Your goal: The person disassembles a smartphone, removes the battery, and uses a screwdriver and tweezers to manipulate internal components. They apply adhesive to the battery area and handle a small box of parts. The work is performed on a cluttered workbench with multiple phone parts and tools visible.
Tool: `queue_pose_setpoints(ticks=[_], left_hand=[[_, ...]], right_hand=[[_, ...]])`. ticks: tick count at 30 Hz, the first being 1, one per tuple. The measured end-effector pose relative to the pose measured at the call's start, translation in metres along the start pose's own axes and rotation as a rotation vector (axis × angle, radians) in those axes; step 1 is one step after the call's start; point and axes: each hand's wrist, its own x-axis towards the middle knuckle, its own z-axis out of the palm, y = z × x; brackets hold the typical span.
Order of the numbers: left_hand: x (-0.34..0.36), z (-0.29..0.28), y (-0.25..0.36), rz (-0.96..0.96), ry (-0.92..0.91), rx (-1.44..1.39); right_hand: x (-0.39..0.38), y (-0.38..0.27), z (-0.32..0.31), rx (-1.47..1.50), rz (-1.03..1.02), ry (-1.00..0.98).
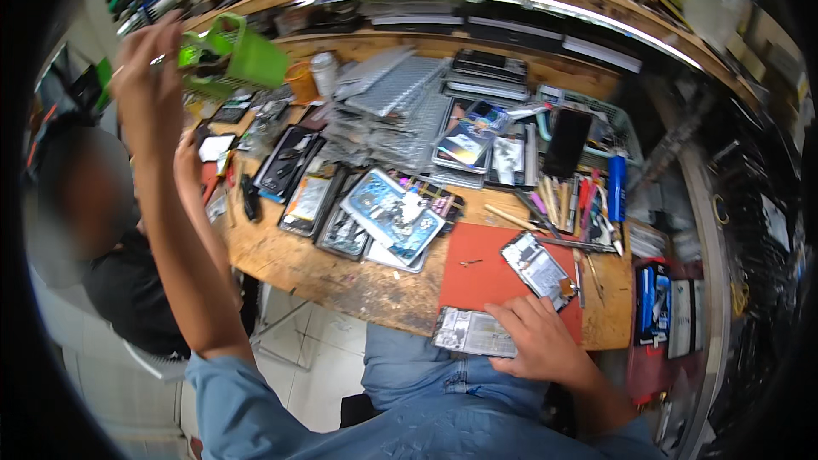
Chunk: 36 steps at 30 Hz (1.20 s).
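My right hand [545, 336] grips an opened phone [473, 332] by its right end, fingers over the top and thumb at the lower edge. Its inner parts face up, at the near edge of a red mat [469, 277]. On the mat lie a second opened phone [538, 266] and a tiny dark piece [470, 262]. Raised high at the upper left, my left hand [149, 77] is beside a tilted green plastic basket [256, 55]. Its fingers are curled together and somewhat blurred; what they hold, if anything, I cannot make out.
A co-worker [136, 281] sits at left, an arm [198, 179] reaching to the bench. Phones and a blue tray [392, 213] lie mid-bench, before bubble-wrap sleeves [383, 111]. Hand tools [579, 204], a dark phone [568, 140] and a blue cylinder [616, 187] are at right.
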Motion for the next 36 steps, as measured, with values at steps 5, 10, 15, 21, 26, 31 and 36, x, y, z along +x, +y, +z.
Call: queue_pose_setpoints(ticks=[5,10,15,21,26,31,36], left_hand=[[-0.079,-0.026,0.086,-0.001,0.132,-0.276],[-0.223,-0.043,0.174,-0.186,-0.299,-0.540],[-0.302,-0.021,0.239,-0.414,-0.367,-0.686],[-0.308,-0.020,0.237,-0.450,-0.380,-0.704],[-0.307,-0.018,0.242,-0.462,-0.425,-0.743],[-0.305,-0.021,0.238,-0.465,-0.465,-0.716],[-0.296,-0.014,0.248,-0.421,-0.452,-0.753]], right_hand=[[0.015,0.020,-0.078,-0.045,0.063,0.356],[0.173,0.095,-0.131,-0.205,0.044,0.580],[0.292,0.173,-0.172,-0.322,0.349,0.530],[0.348,0.218,-0.147,-0.387,0.364,0.540],[0.317,0.225,-0.145,-0.569,0.122,0.788],[0.216,0.110,-0.145,-0.173,-0.165,0.883],[0.019,0.010,-0.132,-0.258,-0.710,1.251]])
